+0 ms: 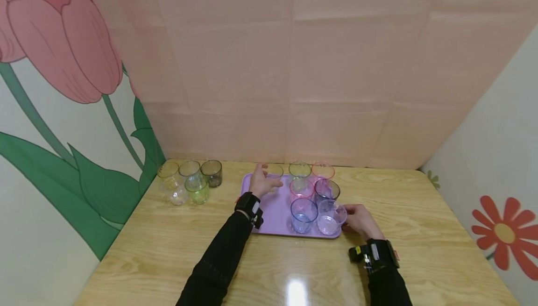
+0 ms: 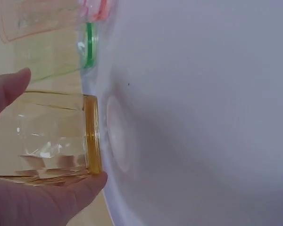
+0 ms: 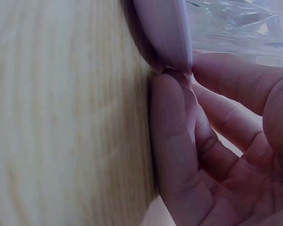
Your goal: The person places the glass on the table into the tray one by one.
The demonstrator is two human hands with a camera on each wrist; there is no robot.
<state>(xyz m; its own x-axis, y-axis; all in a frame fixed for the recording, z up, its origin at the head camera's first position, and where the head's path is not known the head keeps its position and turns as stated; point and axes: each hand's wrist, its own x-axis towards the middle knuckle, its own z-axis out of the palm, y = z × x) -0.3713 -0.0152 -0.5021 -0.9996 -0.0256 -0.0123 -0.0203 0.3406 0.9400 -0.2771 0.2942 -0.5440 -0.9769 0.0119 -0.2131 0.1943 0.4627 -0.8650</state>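
**Close quarters risk a knock**

Head: the left hand point(image 1: 262, 185) grips an amber glass point(image 1: 275, 171) at the tray's point(image 1: 273, 215) far edge; swinging right could clip the green-rimmed glass point(image 1: 300, 170).

Left wrist: a loose hold could let it slip.

Right wrist: the right hand point(image 3: 226, 136) pinches the tray's corner; tugging could topple glasses.

Left sleeve point(image 1: 215, 261) and right sleeve point(image 1: 387, 287), black; left wrist camera point(image 1: 248, 204) and right wrist camera point(image 1: 381, 257), black-housed, the latter bearing a yellow mark point(image 1: 358, 250).

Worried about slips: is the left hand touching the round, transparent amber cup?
Touching. The left wrist view shows a finger of the left hand against the base of the amber cup.
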